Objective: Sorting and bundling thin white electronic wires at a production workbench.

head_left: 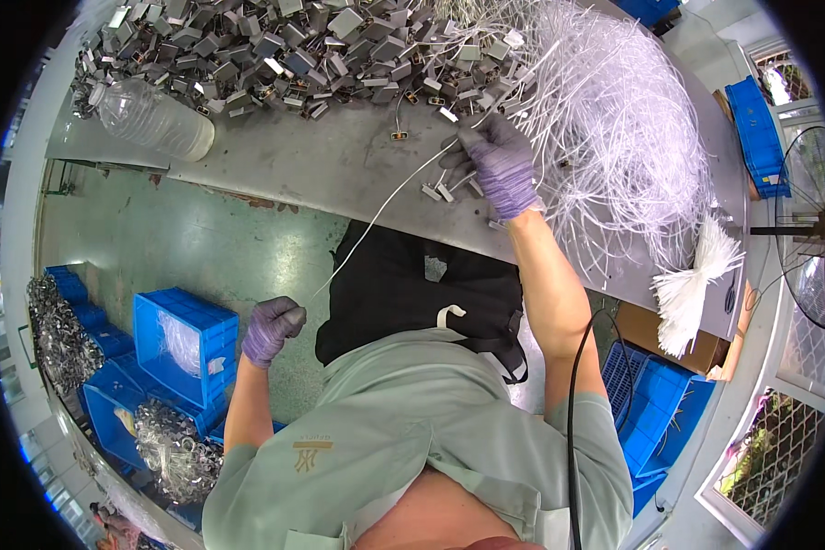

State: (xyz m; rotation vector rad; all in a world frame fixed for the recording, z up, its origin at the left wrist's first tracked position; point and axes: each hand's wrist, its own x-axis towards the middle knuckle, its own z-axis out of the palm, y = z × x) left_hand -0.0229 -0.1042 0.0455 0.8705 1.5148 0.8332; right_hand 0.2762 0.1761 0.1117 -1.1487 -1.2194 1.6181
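My left hand [273, 332], in a purple-grey glove, is closed in a fist over the floor, left of my lap. A thin white cable [376, 218] slants from it up to my right hand; its last stretch beside the left fist is faint. Gloved the same way, my right hand [500, 160] pinches the cable above the grey metal table [312, 165]. Several small metal-ended pieces [440, 191] lie on the table just below those fingers. A small connector with an orange face [399, 136] rests to the left of them.
A heap of grey metal-cased connectors [293, 60] covers the table's far side. Tangled white cables [614, 128] fill its right, with a tied white bundle [697, 286] at the edge. A clear plastic bottle [156, 121] lies far left. Blue crates [188, 344] stand at lower left.
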